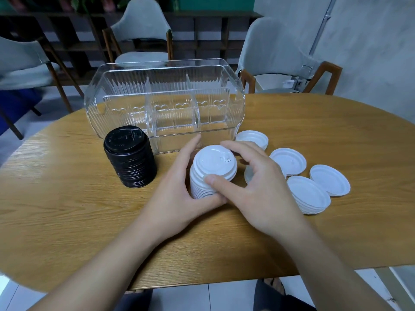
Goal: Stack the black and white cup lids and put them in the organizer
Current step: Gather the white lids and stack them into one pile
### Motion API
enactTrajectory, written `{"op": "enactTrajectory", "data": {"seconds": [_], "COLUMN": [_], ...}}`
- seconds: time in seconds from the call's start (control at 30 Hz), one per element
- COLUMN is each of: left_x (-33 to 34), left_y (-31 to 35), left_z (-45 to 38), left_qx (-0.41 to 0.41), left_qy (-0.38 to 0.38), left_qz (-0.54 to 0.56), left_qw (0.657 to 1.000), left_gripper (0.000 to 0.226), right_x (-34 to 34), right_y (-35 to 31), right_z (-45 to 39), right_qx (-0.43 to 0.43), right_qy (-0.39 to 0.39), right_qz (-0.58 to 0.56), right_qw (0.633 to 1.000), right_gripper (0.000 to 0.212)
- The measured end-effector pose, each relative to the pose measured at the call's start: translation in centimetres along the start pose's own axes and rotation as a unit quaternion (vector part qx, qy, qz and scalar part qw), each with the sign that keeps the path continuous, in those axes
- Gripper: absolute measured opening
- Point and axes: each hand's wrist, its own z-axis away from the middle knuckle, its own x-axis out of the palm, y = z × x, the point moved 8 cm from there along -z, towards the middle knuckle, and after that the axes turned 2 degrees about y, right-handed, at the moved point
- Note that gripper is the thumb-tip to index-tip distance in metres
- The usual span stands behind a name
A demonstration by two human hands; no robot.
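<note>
Round wooden table (67, 209), clear organizer (165, 102), black lid stack (130, 158), white lid stack (210, 173), loose white lids (314, 185)

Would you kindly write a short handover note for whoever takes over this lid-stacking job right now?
Left hand: holds the white lid stack from its left side.
Right hand: fingers and thumb grip the stack's top lid.
Black lid stack: finished, standing on the table before the clear organizer.
Loose white lids: lying right of the hands.
Done: black lids stacked, white stack partly built.
Left: add the loose white lids, then put both stacks in the organizer, which holds none yet.
</note>
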Motion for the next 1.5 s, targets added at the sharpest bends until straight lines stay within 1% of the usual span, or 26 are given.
{"op": "enactTrajectory", "data": {"seconds": [0.13, 0.2, 0.27, 0.37, 0.53, 0.63, 0.73, 0.8, 0.93, 1.0, 1.13, 1.23, 1.33, 1.5], "left_x": [0.4, 0.3, 0.3, 0.3, 0.4, 0.4, 0.3, 0.3, 0.4, 0.4, 0.3, 0.2, 0.3, 0.2], "left_y": [0.0, -0.1, -0.2, -0.6, -1.0, -0.8, -0.8, -0.9, -0.9, -1.0, -0.9, -0.9, -0.9, -1.1], "left_z": [0.0, 0.0, 0.0, -0.1, -0.1, -0.1, -0.1, -0.1, 0.0, 0.0, -0.1, -0.1, -0.1, -0.2], "left_qx": [-0.005, -0.007, -0.009, -0.015, -0.027, -0.025, -0.020, -0.016, -0.016, -0.014, -0.014, -0.016, -0.017, -0.019], "left_qy": [-0.002, -0.004, -0.008, -0.015, -0.025, -0.015, -0.008, -0.004, 0.000, -0.001, 0.002, -0.001, -0.005, -0.009], "left_qz": [-0.002, 0.000, 0.011, 0.028, 0.043, 0.026, 0.015, 0.006, -0.004, -0.010, -0.022, -0.029, -0.033, -0.025], "left_qw": [1.000, 1.000, 1.000, 0.999, 0.998, 0.999, 1.000, 1.000, 1.000, 1.000, 1.000, 0.999, 0.999, 0.999], "left_gripper": [0.117, 0.117, 0.119, 0.125, 0.128, 0.125, 0.125, 0.125, 0.125, 0.124, 0.121, 0.122, 0.124, 0.126], "right_x": [0.7, 0.9, 1.1, 1.3, 1.5, 1.2, 1.0, 1.1, 1.4, 1.5, 1.5, 1.4, 1.6, 1.6], "right_y": [0.1, 0.3, 0.3, 0.1, 0.6, 0.7, 0.4, 0.2, -0.7, -0.9, 0.6, 1.1, 1.3, 1.6], "right_z": [0.1, 0.0, 0.0, 0.0, 0.0, 0.1, 0.3, 0.5, 0.9, 0.9, 0.6, 0.2, -0.3, -0.8], "right_qx": [0.001, 0.012, 0.006, -0.011, 0.014, 0.022, 0.023, 0.018, -0.007, -0.008, 0.019, 0.028, 0.016, -0.006], "right_qy": [-0.018, -0.026, -0.036, -0.049, -0.090, -0.066, -0.027, -0.015, 0.011, 0.017, -0.027, -0.062, -0.093, -0.126], "right_qz": [0.022, 0.017, 0.021, 0.044, 0.040, 0.060, 0.100, 0.117, 0.144, 0.136, 0.068, 0.041, 0.016, 0.010], "right_qw": [1.000, 0.999, 0.999, 0.998, 0.995, 0.996, 0.994, 0.993, 0.990, 0.990, 0.997, 0.997, 0.995, 0.992], "right_gripper": [0.067, 0.071, 0.073, 0.069, 0.072, 0.070, 0.074, 0.074, 0.069, 0.067, 0.066, 0.066, 0.052, 0.054]}}
